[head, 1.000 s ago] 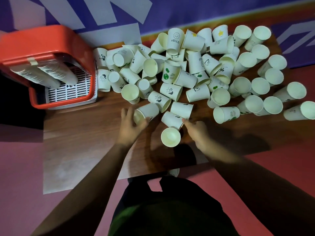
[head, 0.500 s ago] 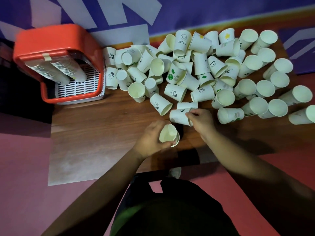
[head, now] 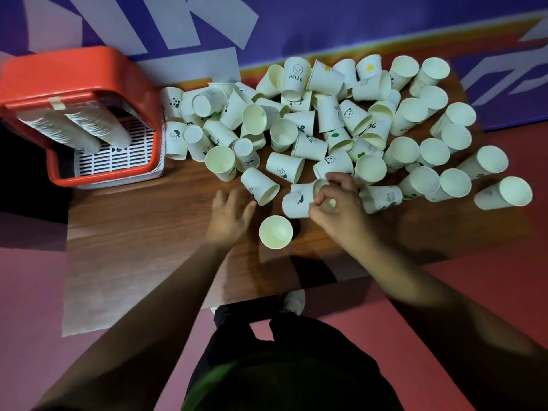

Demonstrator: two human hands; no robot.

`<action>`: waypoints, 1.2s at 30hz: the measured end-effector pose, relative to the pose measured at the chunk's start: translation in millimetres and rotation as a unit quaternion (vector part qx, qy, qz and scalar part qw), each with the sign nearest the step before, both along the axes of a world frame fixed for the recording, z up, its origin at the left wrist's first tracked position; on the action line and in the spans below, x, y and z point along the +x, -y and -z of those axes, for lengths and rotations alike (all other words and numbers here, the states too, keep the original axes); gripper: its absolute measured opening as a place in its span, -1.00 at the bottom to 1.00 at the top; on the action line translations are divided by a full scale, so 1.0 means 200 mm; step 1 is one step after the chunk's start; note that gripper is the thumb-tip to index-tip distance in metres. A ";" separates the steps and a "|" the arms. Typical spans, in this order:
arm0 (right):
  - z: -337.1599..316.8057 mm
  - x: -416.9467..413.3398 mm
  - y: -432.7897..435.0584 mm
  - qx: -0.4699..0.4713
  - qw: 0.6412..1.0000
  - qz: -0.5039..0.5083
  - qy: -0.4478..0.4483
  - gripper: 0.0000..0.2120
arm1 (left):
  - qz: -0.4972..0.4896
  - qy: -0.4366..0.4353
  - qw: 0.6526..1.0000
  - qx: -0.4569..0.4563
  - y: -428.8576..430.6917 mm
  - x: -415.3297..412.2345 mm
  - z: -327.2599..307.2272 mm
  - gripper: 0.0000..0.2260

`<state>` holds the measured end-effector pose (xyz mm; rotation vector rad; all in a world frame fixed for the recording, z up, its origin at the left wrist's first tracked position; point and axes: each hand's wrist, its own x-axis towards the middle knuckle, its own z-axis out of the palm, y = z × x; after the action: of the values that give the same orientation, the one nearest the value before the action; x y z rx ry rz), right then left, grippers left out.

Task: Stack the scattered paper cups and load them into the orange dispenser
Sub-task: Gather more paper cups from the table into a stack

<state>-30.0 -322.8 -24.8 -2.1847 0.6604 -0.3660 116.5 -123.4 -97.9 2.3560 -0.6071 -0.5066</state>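
An upright cup [head: 275, 232] stands alone, mouth up, on the wooden table [head: 133, 232], and I place everything from it.

Just left of it lies the left hand [head: 229, 215], palm down, fingers loose and slightly spread, holding nothing. Its fingertips reach toward a tipped cup [head: 260, 186] lying just behind and left of the upright cup; I cannot tell whether they touch.

Just right of the upright cup, the right hand [head: 335, 206] has its fingers curled round the rim of a bird-print cup [head: 296, 201] lying on its side, base pointing back toward the upright cup.

Behind and to the right spreads the heap of paper cups [head: 326, 120], most lying down, some piled on others. It reaches the far edge of the table by the purple wall, and its last cup [head: 504, 197] lies close to the right edge.

Far left and back sits the orange dispenser [head: 80, 93] at the table's left corner, with 2 stacks [head: 74, 129] of nested cups slanting inside above a white grille [head: 118, 155].

Between dispenser and upright cup a broad strip of brown wood shows. The table's near edge runs close in front of the upright cup.
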 end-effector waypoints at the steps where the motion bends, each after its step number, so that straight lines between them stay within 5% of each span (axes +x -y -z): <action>1: -0.01 -0.01 -0.03 0.006 1.000 -0.029 -0.006 -0.84 | 0.011 0.022 1.000 0.009 0.00 0.04 0.01 -0.60; 5: 0.03 -0.05 -0.14 0.009 0.989 -0.146 -0.031 -0.88 | 0.149 0.091 0.984 0.024 0.05 0.16 0.03 -0.51; 8: 0.08 -0.03 -0.17 -0.003 0.982 -0.179 -0.058 -0.68 | 0.257 0.128 0.956 0.067 0.09 0.21 0.04 -0.43; 12: 0.16 0.02 -0.21 -0.065 0.962 -0.221 -0.150 -0.37 | 0.277 0.132 0.944 0.123 0.15 0.24 0.07 -0.50; 17: 0.26 0.04 -0.25 -0.081 0.945 -0.256 -0.188 -0.32 | 0.278 0.170 0.925 0.195 0.22 0.25 0.09 -0.38; 20: 0.27 0.05 -0.23 -0.019 0.971 -0.188 -0.145 -0.38 | 0.264 0.191 0.927 0.186 0.23 0.27 0.11 -0.46; 24: 0.28 0.08 -0.10 0.031 0.992 0.054 -0.106 -0.59 | 0.256 0.210 0.932 0.147 0.22 0.31 0.13 -0.53; 27: 0.33 0.11 0.03 0.001 0.978 0.163 -0.132 -0.61 | 0.232 0.159 0.956 0.081 0.19 0.33 0.10 -0.44; 31: 0.39 0.17 0.11 0.058 0.960 0.170 -0.217 -0.53 | 0.103 0.010 0.990 -0.093 0.13 0.29 -0.02 -0.37; 36: 0.43 0.20 0.14 0.067 0.953 0.159 -0.250 -0.73 | 0.008 -0.175 0.951 -0.253 0.02 0.12 -0.24 -0.36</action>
<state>10.7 -351.8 -110.5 -2.0460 1.2859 0.0806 140.0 -127.4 -49.3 1.7265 -0.5136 -0.6680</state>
